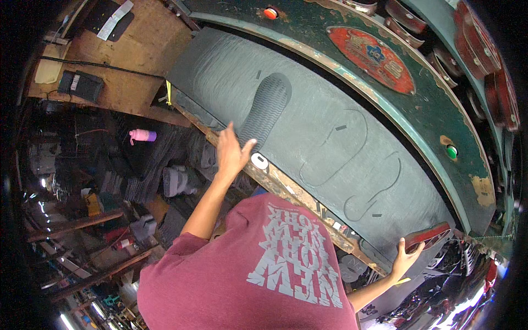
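A dark grey shoe-sole piece (268, 107) with wavy ridges lies flat on the grey cutting board (212, 63). At its near end is my left hand (233, 151), thumb and fingers apart; whether the thumb touches the sole I cannot tell. My right hand (406, 259) is closed on a red-sided, sole-shaped cutting die (429, 236) at the board's right end. Thin curved outlines (363, 137) and a few small dark strips (341, 127) show on the board between my hands. A white oval ring (259, 161) sits at the near edge beside my left hand.
A green press beam (308, 41) with a red button (270, 13) and a green button (451, 151) spans the far side. Several red cutting dies (476, 41) are racked at upper right. A wooden table (148, 41) adjoins the left. A pink-purple bottle (143, 135) is at lower left.
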### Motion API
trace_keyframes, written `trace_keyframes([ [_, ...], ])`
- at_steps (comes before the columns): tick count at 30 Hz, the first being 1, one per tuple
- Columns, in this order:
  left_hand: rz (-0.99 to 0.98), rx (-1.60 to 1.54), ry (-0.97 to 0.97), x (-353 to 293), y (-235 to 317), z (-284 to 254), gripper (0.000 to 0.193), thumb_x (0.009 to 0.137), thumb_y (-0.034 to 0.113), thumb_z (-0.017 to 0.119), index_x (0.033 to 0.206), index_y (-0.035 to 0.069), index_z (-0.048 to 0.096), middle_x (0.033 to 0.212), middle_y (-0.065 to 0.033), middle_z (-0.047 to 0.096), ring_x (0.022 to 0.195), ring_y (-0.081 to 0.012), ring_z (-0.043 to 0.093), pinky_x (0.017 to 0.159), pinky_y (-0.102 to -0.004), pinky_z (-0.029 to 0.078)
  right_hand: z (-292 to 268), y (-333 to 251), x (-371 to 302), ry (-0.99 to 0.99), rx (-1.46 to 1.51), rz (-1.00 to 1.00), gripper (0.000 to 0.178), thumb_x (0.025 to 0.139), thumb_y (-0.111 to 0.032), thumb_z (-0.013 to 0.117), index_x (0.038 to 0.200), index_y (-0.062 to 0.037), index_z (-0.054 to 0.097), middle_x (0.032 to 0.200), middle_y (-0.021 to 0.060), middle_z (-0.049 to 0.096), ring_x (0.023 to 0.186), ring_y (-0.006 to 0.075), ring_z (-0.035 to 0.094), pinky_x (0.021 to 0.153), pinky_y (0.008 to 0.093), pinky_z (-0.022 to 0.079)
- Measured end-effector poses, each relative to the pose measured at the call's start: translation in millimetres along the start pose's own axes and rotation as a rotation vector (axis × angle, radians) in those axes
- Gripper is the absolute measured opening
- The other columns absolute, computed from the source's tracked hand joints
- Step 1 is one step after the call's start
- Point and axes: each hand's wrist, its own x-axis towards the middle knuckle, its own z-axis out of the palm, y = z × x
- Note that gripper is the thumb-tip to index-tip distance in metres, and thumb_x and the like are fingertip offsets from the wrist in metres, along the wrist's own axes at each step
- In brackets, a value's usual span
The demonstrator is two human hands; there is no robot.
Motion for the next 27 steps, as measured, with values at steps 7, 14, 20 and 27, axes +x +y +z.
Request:
trace_keyframes([
  [7, 0.013, 0.236, 0.095, 25, 37, 50, 0.081, 0.088, 0.049, 0.073, 0.151, 0.007, 0.047, 0.146, -0.0314, 0.044, 0.134, -0.047, 0.041, 0.108, -0.0628, 0.033, 0, 18, -7, 0.088, 0.076, 0.018, 0.086, 0.083, -0.02, 0.085, 0.148, 0.0111, 0.039, 0.15, 0.0224, 0.046, 0.142, 0.0293, 0.041, 0.121, 0.0398, 0.028],
  [14, 0.162, 0.161, 0.144, 40, 78, 62, 0.07, 0.078, 0.045, 0.083, 0.135, 0.009, 0.065, 0.133, -0.0253, 0.056, 0.122, -0.0419, 0.051, 0.102, -0.0567, 0.041, -11, 6, -13, 0.034, 0.328, 0.008, 0.066, 0.083, -0.012, 0.083, 0.136, 0.0011, 0.047, 0.122, 0.0082, 0.055, 0.112, 0.02, 0.054, 0.101, 0.0322, 0.041],
  [20, 0.84, -0.024, -0.25, 6, 176, 104, 0.071, 0.075, 0.043, 0.083, 0.138, 0.017, 0.064, 0.135, -0.0217, 0.057, 0.125, -0.0411, 0.052, 0.106, -0.0549, 0.04, -8, 7, -2, 0.005, 0.397, -0.031, 0.057, 0.083, -0.014, 0.082, 0.128, -0.0017, 0.05, 0.11, 0.0048, 0.055, 0.102, 0.0171, 0.054, 0.094, 0.0305, 0.043],
  [27, 1.5, -0.126, -0.605, -21, 136, 59, 0.071, 0.072, 0.044, 0.084, 0.135, 0.018, 0.063, 0.136, -0.0181, 0.053, 0.119, -0.0361, 0.052, 0.097, -0.0501, 0.044, -9, 27, 2, -0.028, 0.399, -0.034, 0.079, 0.091, -0.02, 0.08, 0.151, 0.0086, 0.038, 0.148, 0.0207, 0.048, 0.133, 0.0296, 0.048, 0.115, 0.0409, 0.036],
])
